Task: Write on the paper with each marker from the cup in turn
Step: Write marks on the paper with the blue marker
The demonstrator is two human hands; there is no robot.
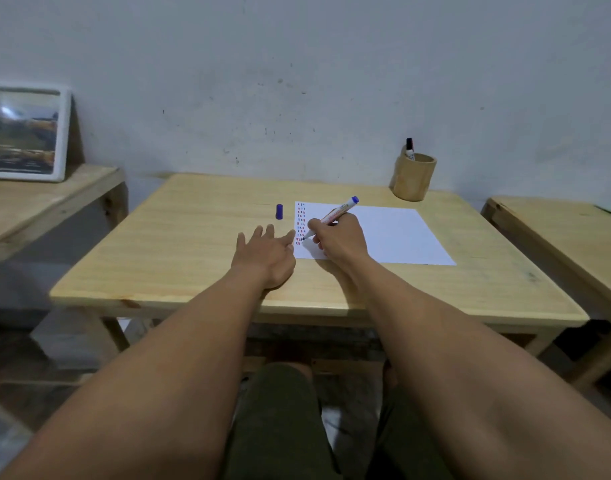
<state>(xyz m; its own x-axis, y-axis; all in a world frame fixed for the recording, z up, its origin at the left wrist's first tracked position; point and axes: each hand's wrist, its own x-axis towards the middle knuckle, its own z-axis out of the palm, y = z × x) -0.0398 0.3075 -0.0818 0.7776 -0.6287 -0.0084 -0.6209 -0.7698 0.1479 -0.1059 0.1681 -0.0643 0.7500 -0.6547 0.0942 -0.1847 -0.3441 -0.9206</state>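
Left hand lies flat on the wooden table, fingers spread, one fingertip at the paper's left edge. Right hand pinches one marker, blue-ended, tip down on the paper just beside the left hand. Barrel print too blurred to read. Short red and blue dashes in columns run beyond the tip. One blue cap stands beyond the left hand. Far right: one wooden cup holding one black-capped marker. Grey wall, framed picture far left.
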